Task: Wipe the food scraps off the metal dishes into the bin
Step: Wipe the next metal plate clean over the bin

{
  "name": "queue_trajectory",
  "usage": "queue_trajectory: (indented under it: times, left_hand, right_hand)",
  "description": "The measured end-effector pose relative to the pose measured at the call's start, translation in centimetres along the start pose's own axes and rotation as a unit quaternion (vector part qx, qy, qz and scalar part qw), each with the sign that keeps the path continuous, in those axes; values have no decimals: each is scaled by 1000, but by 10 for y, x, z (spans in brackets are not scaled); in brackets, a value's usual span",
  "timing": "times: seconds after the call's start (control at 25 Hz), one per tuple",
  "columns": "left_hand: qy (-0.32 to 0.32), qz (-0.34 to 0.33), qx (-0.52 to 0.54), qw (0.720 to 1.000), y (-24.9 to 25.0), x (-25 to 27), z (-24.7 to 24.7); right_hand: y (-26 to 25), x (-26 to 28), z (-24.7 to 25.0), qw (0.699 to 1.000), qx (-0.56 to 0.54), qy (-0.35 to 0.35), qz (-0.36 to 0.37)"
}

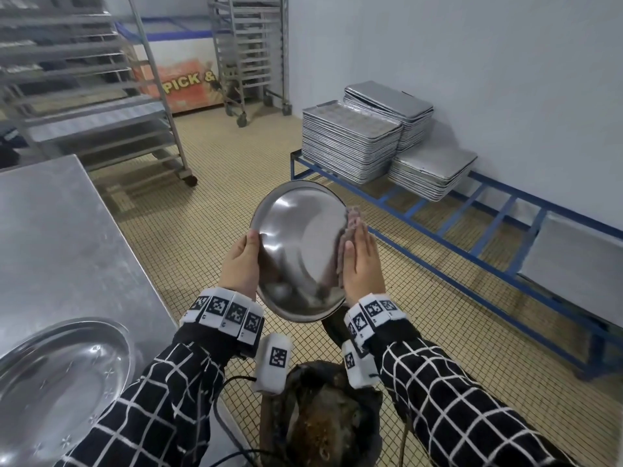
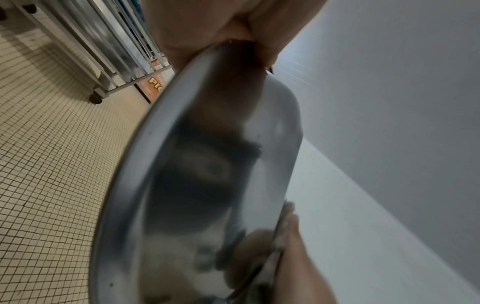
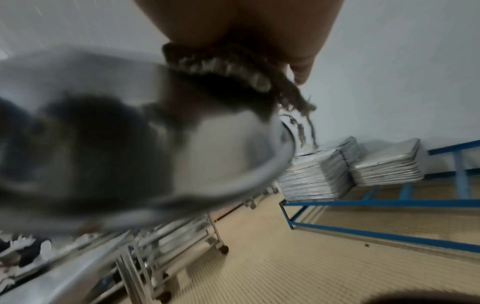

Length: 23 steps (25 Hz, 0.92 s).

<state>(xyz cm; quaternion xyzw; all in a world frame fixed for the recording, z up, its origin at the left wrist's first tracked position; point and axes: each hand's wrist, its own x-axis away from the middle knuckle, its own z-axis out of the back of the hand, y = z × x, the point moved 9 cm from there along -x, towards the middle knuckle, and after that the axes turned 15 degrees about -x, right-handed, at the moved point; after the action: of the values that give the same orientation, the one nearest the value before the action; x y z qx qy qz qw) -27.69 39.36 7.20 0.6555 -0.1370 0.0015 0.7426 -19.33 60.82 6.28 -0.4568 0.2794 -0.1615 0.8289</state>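
I hold a round metal dish (image 1: 296, 251) tilted on edge above the bin (image 1: 323, 429). My left hand (image 1: 241, 261) grips its left rim, thumb on the inside. My right hand (image 1: 362, 261) lies flat with straight fingers against the dish's right rim, pressing a grey-brown cloth (image 1: 352, 224) onto it. In the left wrist view the dish (image 2: 207, 174) fills the middle and its inside looks shiny. In the right wrist view the frayed cloth (image 3: 233, 72) sits between my palm and the blurred dish (image 3: 130, 133). The bin holds brown scraps in a dark bag.
A steel table (image 1: 60, 237) stands at the left with another metal dish (image 1: 57, 379) on its near corner. Stacks of baking trays (image 1: 350, 143) rest on a low blue frame (image 1: 488, 230) along the right wall. Wheeled tray racks (image 1: 101, 96) stand behind on the tiled floor.
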Motion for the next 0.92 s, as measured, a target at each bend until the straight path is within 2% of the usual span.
queue_trajectory:
  times: [0.12, 0.2, 0.28, 0.4, 0.52, 0.64, 0.72, 0.8, 0.92]
  left_hand:
    - [30, 0, -9, 1000, -1, -3, 8]
    - [35, -10, -18, 999, 2, -3, 7]
    - [35, -17, -34, 999, 7, -1, 2]
    - [28, -46, -57, 997, 17, 4, -5]
    - [7, -64, -50, 997, 22, 10, -12]
    - [-4, -62, -47, 997, 22, 12, -13]
    - [1, -57, -38, 998, 21, 11, -12]
    - [7, -38, -29, 999, 18, 12, -12]
    - [15, -1, -13, 1000, 9, 9, -10]
  right_hand:
    - [15, 37, -19, 998, 37, -40, -12]
    - [4, 51, -36, 994, 88, -67, 2]
    - [-20, 52, -47, 993, 91, -78, 25]
    - [-66, 36, -42, 993, 68, -39, 88]
    - [-79, 4, -26, 991, 82, 6, 103]
    - [-58, -19, -1, 995, 50, 44, 78]
    - [-29, -19, 13, 998, -17, 52, 20]
    - [-3, -2, 17, 997, -58, 43, -39]
    - [3, 28, 5, 997, -57, 30, -46]
